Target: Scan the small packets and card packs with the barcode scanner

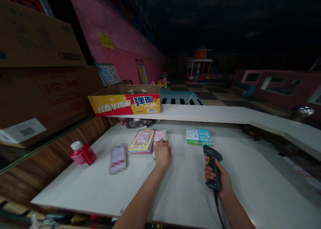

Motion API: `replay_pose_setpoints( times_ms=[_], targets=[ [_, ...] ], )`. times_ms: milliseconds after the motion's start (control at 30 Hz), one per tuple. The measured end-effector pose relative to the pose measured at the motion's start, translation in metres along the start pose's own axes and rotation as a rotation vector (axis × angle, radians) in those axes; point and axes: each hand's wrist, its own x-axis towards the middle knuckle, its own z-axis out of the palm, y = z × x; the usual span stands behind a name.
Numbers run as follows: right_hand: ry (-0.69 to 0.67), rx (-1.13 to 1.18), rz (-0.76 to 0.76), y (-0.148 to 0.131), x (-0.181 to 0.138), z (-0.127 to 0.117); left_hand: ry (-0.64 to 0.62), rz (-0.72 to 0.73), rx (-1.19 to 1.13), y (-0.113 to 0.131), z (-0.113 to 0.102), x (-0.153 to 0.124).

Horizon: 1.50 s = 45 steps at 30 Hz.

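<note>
Partly, the left hand hides a pink packet.

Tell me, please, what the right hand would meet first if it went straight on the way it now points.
The right hand, led by the scanner it holds, would probably meet the stack of blue packets first, though the hand's height is unclear and it might pass above them.

On my worktop: one red bottle, white cap, near the left edge; one dark bundle, far-left corner. On the raised white ledge, left end: one yellow-and-red carton. To my left: two stacked cardboard boxes.
</note>
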Motion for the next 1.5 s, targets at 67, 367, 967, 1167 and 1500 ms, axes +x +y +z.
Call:
replay_pose_setpoints(
  times_ms=[67, 367, 967, 1167, 1500],
  targets=[
    [-0.003, -0.014, -0.005, 0.000, -0.001, 0.001, -0.011, -0.039, 0.080, -0.014, -0.004, -0.012],
    [0.028, -0.052, -0.052, 0.002, -0.009, 0.004, 0.053, -0.032, 0.077, -0.034, 0.013, -0.040],
    [0.026, -0.020, -0.053, 0.001, -0.014, 0.008, 0.326, 0.038, -0.316, -0.045, 0.022, -0.048],
    [0.043, -0.128, -0.086, 0.001, -0.017, 0.014, 0.150, -0.137, -0.620, -0.049, 0.028, -0.046],
    [0.094, -0.593, -0.038, 0.013, -0.020, 0.033, 0.185, -0.210, -0.986, -0.064, 0.038, -0.038]
  ],
)
